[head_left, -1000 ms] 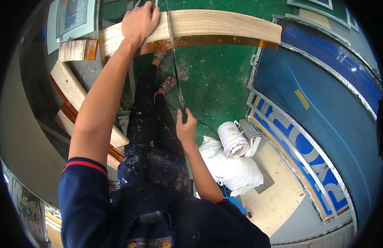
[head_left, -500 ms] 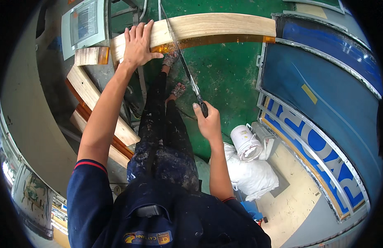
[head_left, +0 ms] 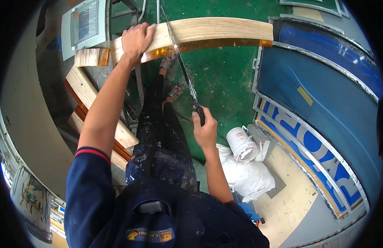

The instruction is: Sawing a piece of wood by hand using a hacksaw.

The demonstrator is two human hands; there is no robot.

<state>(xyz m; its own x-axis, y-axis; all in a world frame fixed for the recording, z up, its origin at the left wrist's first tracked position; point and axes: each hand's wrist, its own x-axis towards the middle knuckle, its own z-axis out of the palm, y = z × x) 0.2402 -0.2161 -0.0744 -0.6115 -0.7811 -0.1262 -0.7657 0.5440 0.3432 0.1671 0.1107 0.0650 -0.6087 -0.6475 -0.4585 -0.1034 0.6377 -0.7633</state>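
A pale wooden plank (head_left: pixel 224 28) with a glossy amber layer along its near edge lies across the top of the view, its right end over the green floor. My left hand (head_left: pixel 135 40) presses on its left part, fingers curled together over the wood. In my right hand (head_left: pixel 205 129) is the black handle of a handsaw (head_left: pixel 186 73). The long narrow blade crosses the plank just right of my left hand, teeth against the wood, tip beyond the far edge. Pale sawdust shows by the blade at the amber edge.
A short wood offcut (head_left: pixel 87 57) and longer planks (head_left: pixel 81 84) lie at the left. Framed screens (head_left: pixel 319 78) lean at the right. A white bucket (head_left: pixel 242 144) rests on a white sack (head_left: pixel 249 175) near my right forearm. My feet stand below the plank.
My left hand's spread fingers and thumb have drawn together on the plank. The right hand has pulled the saw slightly back toward me. The whole view has shifted a little.
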